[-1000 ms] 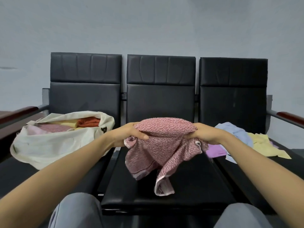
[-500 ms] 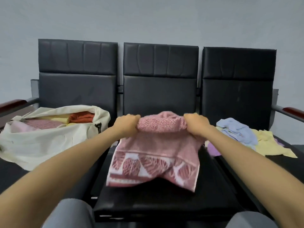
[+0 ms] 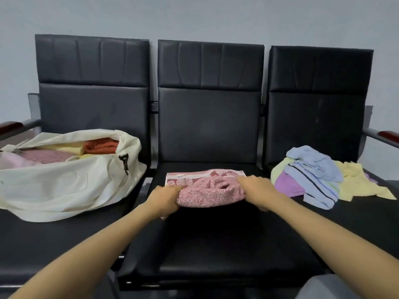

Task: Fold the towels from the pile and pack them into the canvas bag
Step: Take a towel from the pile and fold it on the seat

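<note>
**Both hands grip the pink towel on the middle seat**

Your left hand [image 3: 167, 198] and right hand [image 3: 257, 192] each clutch one end of the pink towel [image 3: 211, 192], with the fingers curled over its bunched near edge. Between your hands the speckled cloth bulges up in a rumpled roll. Just beyond your knuckles, the towel's patterned border with red leaf shapes lies flat on the middle seat of the black surface [image 3: 216, 244]. You cannot tell whether the edge you grip touches the seat or sits just off it, because the gap beneath it is in shadow.

Outward from your left hand, on the next seat, the canvas bag [image 3: 64, 186] slumps with its mouth open. Inside it you can see folded towels side by side: an orange towel [image 3: 101, 145] at the end nearest your hand, then a yellow towel [image 3: 67, 147], then a speckled pink one [image 3: 45, 156] farther away. A dark clip [image 3: 124, 161] hangs on the bag's end that faces your left hand.

Outward from your right hand, near it but not touching, the pile [image 3: 313, 178] lies loose and unfolded on the other seat. It has a light blue cloth on top, a striped blue one and a purple one on the side towards your hand, and a yellow one spread on the far side.
</note>
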Demonstrator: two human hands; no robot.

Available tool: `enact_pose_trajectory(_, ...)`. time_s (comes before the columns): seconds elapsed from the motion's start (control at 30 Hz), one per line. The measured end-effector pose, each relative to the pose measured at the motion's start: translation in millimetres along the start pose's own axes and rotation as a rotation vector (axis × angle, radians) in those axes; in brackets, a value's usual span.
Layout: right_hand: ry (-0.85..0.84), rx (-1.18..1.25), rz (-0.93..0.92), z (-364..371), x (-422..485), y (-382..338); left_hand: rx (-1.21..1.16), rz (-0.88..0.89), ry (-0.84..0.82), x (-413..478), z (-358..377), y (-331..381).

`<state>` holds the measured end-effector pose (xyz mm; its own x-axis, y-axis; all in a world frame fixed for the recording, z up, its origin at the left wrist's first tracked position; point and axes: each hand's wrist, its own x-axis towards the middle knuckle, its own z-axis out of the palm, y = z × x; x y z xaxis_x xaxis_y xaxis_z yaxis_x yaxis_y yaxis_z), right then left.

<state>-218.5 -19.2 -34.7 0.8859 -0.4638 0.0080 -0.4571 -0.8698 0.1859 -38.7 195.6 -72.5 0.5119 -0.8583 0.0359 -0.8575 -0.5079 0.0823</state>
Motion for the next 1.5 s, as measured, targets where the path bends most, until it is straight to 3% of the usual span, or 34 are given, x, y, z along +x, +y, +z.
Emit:
enact_pose_trajectory(0.1, -0.579, 0.312, -0.083, 27, -8, 8, -0.202, 0.018, -0.365, -14, 17, -1)
enact_pose_trajectory(0.17, -0.797, 0.481, -0.088, 36, -11, 14, -0.311, -0.013, -0.514, -19, 19, -5)
enact_pose_trajectory(0.23, -0.686, 0.636, -0.041, 44, -9, 21, -0.344, -0.028, -0.48, -18, 15, -10)
enact_pose_trajectory(0.33, -0.208, 0.743, 0.092, 54, -4, 27, -0.271, 0.038, -0.224, -12, 21, -22)
enact_pose_trajectory(0.4, -0.02, 0.778, 0.1, 56, -4, 23, -0.325, 0.075, -0.056, -8, 32, -28)
enact_pose_trajectory(0.53, -0.128, 0.622, -0.042, 64, -7, 12, -0.026, 0.282, 0.43, 2, 55, -32)
enact_pose_trajectory(0.6, -0.103, 0.491, -0.086, 70, -9, 9, -0.006, 0.299, 0.519, 7, 56, -29)
enact_pose_trajectory(0.67, -0.01, 0.468, -0.154, 72, -11, 7, -0.124, 0.342, 0.478, 3, 51, -23)
enact_pose_trajectory(0.7, 0.01, 0.486, -0.186, 72, -11, 6, -0.198, 0.305, 0.36, -1, 48, -21)
enact_pose_trajectory(0.77, -0.054, 0.5, -0.206, 70, -11, 7, -0.228, 0.165, 0.106, -5, 48, -22)
enact_pose_trajectory(0.83, -0.143, 0.446, -0.209, 70, -10, 9, -0.114, 0.102, -0.025, -5, 49, -26)
enact_pose_trajectory(0.9, -0.19, 0.4, -0.219, 68, -11, 9, -0.026, 0.109, -0.014, -3, 44, -25)
enact_pose_trajectory(1.0, -0.196, 0.291, -0.253, 62, -12, 4, -0.127, 0.113, 0.053, -6, 38, -23)
enact_pose_trajectory(1.1, -0.148, 0.155, -0.279, 59, -14, 0, -0.379, 0.015, 0.048, -10, 35, -25)
enact_pose_trajectory(1.2, -0.085, 0.146, -0.283, 64, -14, -3, -0.729, -0.175, 0.158, -6, 30, -29)
enact_pose_trajectory(1.3, -0.041, 0.557, -0.158, 53, -6, 11, -1.104, -0.296, 0.127, -4, 22, -31)
enact_pose_trajectory(1.4, -0.272, 1.177, -0.076, 36, -1, 40, -1.374, -0.347, -0.033, 0, 10, -38)
enact_pose_trajectory(1.5, -0.308, 1.241, 0.066, 40, 18, 59, -1.394, -0.388, -0.134, 14, 4, -50)
